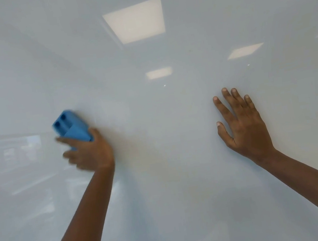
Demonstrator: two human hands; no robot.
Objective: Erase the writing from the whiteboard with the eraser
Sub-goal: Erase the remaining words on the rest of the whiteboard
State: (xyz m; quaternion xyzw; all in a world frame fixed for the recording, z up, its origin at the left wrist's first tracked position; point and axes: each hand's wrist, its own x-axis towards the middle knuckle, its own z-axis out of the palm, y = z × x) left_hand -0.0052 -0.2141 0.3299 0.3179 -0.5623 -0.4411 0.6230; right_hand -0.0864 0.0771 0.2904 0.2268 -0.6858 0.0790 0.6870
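Note:
A glossy whiteboard (172,179) fills the whole view, and I see no writing on it. My left hand (89,152) grips a blue eraser (71,126) and holds it against the board at the left; hand and eraser are blurred by motion. The eraser's top shows two round holes. My right hand (242,123) lies flat on the board at the right, fingers spread and pointing up, holding nothing.
The board mirrors several square ceiling lights (136,20) near the top and a faint room reflection (10,161) at the left. No edge or tray of the board shows.

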